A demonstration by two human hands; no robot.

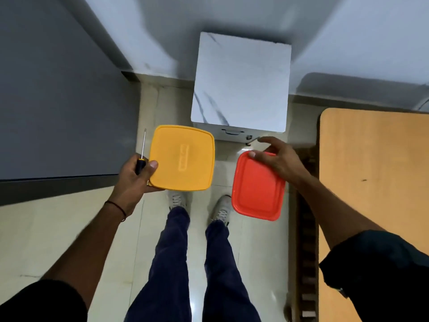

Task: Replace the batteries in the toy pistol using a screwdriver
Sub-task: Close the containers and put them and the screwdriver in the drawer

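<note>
Status | left grip [133,180] clasping black-handled screwdriver [141,164] plus yellow square plastic tub [183,159] | right grip [279,160] pinching red rectangular plastic tub [257,189]

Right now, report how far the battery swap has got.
Barely begun. Done: the screwdriver is fetched, gripped by the left hand along with a yellow box. In hand: the right hand holds an orange box; the person is standing, carrying both. Left: everything else; no toy pistol or batteries show, and both boxes look shut.
</note>
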